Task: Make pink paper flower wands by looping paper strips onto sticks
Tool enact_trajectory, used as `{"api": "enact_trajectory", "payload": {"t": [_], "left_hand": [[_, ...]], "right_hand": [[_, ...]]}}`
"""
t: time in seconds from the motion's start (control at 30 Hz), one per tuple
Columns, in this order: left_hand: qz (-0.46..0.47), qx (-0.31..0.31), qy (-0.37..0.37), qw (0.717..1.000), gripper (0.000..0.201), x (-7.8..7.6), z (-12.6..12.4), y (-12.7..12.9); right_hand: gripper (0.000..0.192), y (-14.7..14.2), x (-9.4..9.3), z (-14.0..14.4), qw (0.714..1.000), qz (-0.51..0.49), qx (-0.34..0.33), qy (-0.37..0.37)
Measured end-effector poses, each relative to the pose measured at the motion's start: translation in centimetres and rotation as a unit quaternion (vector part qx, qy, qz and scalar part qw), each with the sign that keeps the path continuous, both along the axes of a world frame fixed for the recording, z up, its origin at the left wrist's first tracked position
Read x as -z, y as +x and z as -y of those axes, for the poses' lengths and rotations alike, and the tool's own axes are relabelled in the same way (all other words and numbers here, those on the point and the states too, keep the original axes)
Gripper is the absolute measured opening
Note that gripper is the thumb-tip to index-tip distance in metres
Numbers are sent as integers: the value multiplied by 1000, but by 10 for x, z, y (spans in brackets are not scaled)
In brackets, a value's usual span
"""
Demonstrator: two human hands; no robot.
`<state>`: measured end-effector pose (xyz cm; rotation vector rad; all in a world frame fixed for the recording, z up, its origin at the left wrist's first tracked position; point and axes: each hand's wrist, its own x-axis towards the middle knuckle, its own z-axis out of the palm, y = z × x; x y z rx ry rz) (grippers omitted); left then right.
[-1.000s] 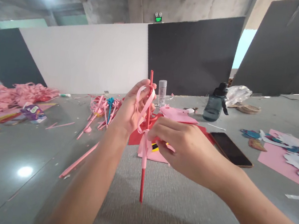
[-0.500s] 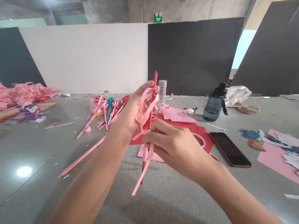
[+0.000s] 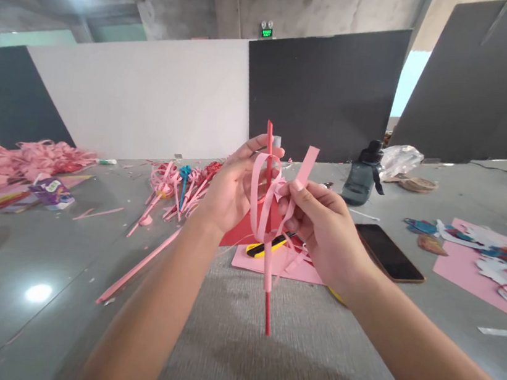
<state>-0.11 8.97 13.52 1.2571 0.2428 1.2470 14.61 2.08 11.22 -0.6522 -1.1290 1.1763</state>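
Left hand (image 3: 229,196) closed around red stick (image 3: 268,304), held nearly upright above the middle of grey floor mat (image 3: 260,353), lower end tilted slightly toward the right. Right hand (image 3: 323,230) pinched shut on pink paper strip (image 3: 264,207), looped about the stick between both hands, 1 end (image 3: 308,160) poking upward, others hanging down. Below, on the mat's far edge: pink paper sheet (image 3: 253,260) over red sheet (image 3: 236,234), yellow-black utility knife (image 3: 264,247) on top. Just right of these, black phone (image 3: 390,253). Farther back, dark water bottle (image 3: 360,176). Toward the left, finished pink paper flowers (image 3: 179,186) in a pile.
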Motion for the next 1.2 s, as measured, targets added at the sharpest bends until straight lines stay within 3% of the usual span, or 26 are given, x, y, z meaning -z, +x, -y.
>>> {"api": "enact_trajectory", "payload": {"t": [0.1, 0.3, 0.57, 0.8, 1.0, 1.07, 1.13, 1.2], "left_hand": [[-9, 28, 17, 999, 28, -1, 4, -1], [-52, 26, 71, 996, 37, -5, 15, 2], [-159, -128, 208, 956, 92, 4, 18, 15], [-217, -237, 265, 909, 94, 15, 5, 16], [-324, -403, 274, 811, 87, 9, 13, 14], [-344, -434, 256, 792, 88, 9, 12, 12], [-332, -442, 234, 800, 91, 10, 9, 10], [-291, -421, 212, 833, 96, 12, 4, 8]], "right_hand": [[22, 3, -1, -1, 999, -29, 0, -39], [24, 8, -1, -2, 997, -42, 52, -28], [24, 10, -2, -8, 993, -27, 114, -23], [18, 12, -2, -8, 993, -52, 99, -35], [20, 12, -2, -10, 987, -102, 124, -31], [20, 13, -2, -11, 985, -112, 131, -25], [18, 14, -1, -12, 984, -115, 138, -15], [16, 16, -1, -12, 983, -105, 148, -3]]}}
